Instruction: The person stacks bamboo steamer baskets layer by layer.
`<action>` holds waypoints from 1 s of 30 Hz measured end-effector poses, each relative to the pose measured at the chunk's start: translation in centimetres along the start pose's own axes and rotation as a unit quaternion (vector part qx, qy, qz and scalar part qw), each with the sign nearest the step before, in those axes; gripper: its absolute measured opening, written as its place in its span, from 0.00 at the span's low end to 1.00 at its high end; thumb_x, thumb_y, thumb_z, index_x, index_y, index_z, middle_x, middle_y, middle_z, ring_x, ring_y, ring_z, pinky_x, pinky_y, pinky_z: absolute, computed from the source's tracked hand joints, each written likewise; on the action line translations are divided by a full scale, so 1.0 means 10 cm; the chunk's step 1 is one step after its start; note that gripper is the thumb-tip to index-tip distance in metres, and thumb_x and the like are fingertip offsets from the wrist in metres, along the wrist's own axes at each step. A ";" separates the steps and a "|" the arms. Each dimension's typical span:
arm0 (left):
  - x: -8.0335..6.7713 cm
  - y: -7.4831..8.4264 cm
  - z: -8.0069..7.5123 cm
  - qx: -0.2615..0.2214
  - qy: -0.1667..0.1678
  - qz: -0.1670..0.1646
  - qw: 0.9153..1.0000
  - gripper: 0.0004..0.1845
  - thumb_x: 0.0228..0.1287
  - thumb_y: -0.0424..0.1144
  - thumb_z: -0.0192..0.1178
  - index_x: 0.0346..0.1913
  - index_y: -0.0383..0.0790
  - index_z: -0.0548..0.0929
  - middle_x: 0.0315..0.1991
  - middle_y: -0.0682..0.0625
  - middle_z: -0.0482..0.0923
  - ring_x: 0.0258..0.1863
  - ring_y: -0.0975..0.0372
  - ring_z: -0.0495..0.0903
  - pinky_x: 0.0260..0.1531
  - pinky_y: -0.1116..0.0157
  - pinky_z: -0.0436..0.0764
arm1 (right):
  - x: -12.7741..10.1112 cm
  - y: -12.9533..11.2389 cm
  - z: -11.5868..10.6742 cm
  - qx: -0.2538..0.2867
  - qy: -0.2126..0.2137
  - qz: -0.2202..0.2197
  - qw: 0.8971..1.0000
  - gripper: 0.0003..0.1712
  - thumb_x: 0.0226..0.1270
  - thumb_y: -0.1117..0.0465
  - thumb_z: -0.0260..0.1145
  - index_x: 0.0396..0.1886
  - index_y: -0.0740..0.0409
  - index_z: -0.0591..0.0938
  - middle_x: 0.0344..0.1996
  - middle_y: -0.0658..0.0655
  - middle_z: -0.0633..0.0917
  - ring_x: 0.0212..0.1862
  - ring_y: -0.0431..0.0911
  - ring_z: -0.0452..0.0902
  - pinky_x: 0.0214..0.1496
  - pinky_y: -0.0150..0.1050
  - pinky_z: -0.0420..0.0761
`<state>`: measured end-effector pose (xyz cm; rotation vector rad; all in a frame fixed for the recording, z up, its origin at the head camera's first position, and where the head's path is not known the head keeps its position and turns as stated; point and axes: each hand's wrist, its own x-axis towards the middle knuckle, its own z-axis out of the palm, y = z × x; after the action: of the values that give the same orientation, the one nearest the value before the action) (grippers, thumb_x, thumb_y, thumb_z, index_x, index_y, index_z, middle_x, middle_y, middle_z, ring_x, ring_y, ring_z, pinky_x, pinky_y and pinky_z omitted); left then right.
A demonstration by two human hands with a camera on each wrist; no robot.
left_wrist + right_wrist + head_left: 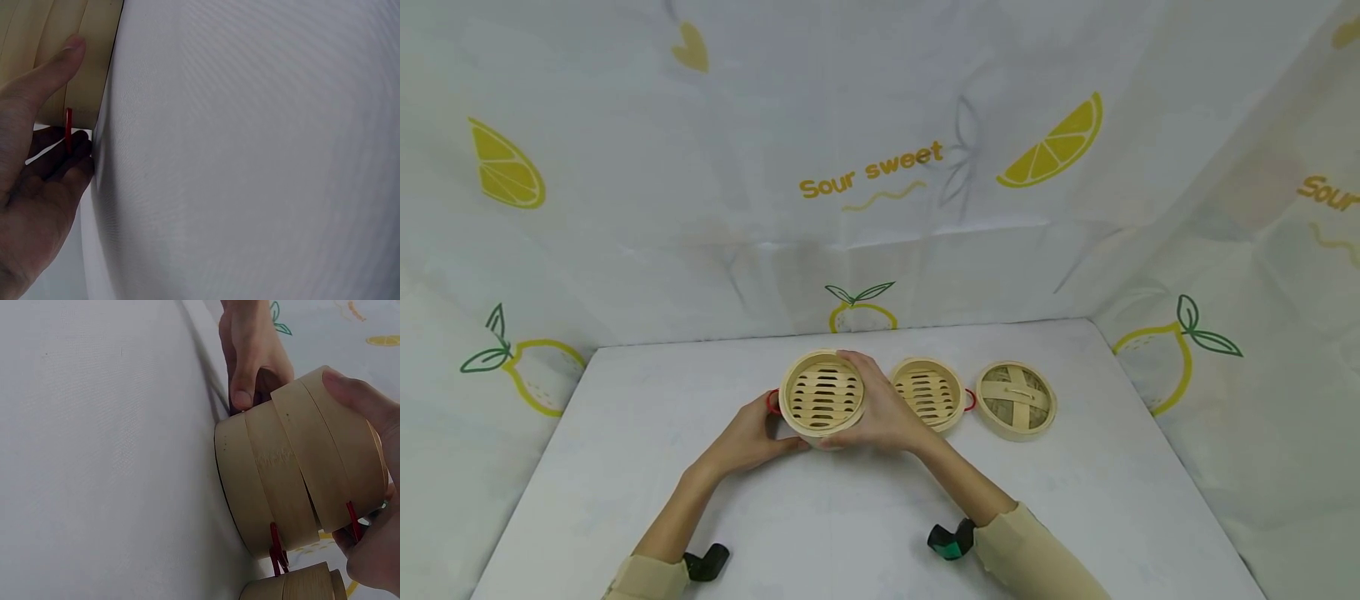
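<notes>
Two round bamboo steamer baskets stand stacked. The upper steamer basket (331, 450) sits slightly tilted and offset on the lower steamer basket (253, 475), with a narrow gap between them in the right wrist view. My right hand (887, 412) grips the upper basket's wall, thumb on the near side and fingers around the far side. At the left, my left hand (751, 435) holds the lower basket, its thumb (62, 65) against the wall and its fingers beside the red handle (69, 125). Part of those fingers is hidden behind the basket.
Right of the stack is another steamer basket (951, 383) with a red handle (971, 400), partly covered by my right hand. Beyond it lies a woven bamboo lid (1019, 396). A lemon-printed cloth (737, 250) hangs behind the white table (835, 533).
</notes>
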<state>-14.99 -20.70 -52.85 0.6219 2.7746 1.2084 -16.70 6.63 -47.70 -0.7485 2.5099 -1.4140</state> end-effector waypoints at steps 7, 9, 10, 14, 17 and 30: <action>0.00 0.01 -0.01 -0.003 -0.001 0.002 1.000 0.46 0.54 0.45 0.86 0.74 0.36 0.76 0.68 0.44 0.84 0.69 0.49 0.83 0.72 0.44 0.79 | 0.02 0.01 -0.01 0.003 -0.008 0.001 1.000 0.77 0.40 0.45 0.94 0.87 0.40 0.58 0.83 0.50 0.64 0.85 0.49 0.61 0.86 0.57 0.66; 0.00 0.00 -0.01 -0.005 -0.001 0.001 1.000 0.46 0.54 0.45 0.86 0.74 0.37 0.76 0.67 0.44 0.84 0.68 0.50 0.83 0.72 0.44 0.80 | 0.03 0.01 -0.01 0.003 -0.009 0.002 1.000 0.76 0.40 0.45 0.94 0.87 0.41 0.58 0.84 0.51 0.64 0.85 0.50 0.61 0.86 0.58 0.66; 0.00 0.00 -0.01 -0.004 0.000 0.001 1.000 0.46 0.54 0.45 0.86 0.74 0.37 0.76 0.67 0.44 0.85 0.68 0.50 0.83 0.72 0.44 0.80 | 0.03 0.01 -0.01 0.003 -0.008 0.002 1.000 0.76 0.40 0.46 0.94 0.87 0.41 0.58 0.84 0.51 0.64 0.85 0.50 0.61 0.86 0.58 0.66; 0.00 -0.02 0.00 -0.010 0.004 0.007 1.000 0.46 0.54 0.46 0.87 0.74 0.39 0.76 0.67 0.46 0.85 0.67 0.52 0.83 0.71 0.46 0.80 | 0.04 0.01 -0.02 0.008 -0.008 0.007 1.000 0.75 0.41 0.46 0.93 0.87 0.42 0.58 0.84 0.52 0.63 0.86 0.51 0.60 0.86 0.58 0.65; 0.00 -0.03 0.01 -0.013 0.005 0.015 1.000 0.47 0.53 0.47 0.87 0.74 0.40 0.76 0.67 0.47 0.84 0.67 0.53 0.83 0.71 0.47 0.80 | 0.05 0.02 -0.02 0.014 -0.009 0.015 1.000 0.75 0.42 0.47 0.93 0.87 0.43 0.58 0.84 0.52 0.63 0.86 0.52 0.60 0.86 0.58 0.65; 0.00 -0.04 0.01 -0.012 0.010 0.024 1.000 0.46 0.53 0.48 0.87 0.73 0.40 0.77 0.67 0.47 0.85 0.66 0.55 0.83 0.69 0.48 0.82 | 0.08 0.05 -0.04 0.018 -0.021 0.017 0.999 0.76 0.43 0.45 0.92 0.88 0.44 0.56 0.84 0.53 0.63 0.86 0.53 0.60 0.86 0.60 0.64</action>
<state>-15.14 -20.85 -53.20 0.6826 2.7727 1.2616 -17.70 6.73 -47.84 -0.7170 2.4476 -1.4144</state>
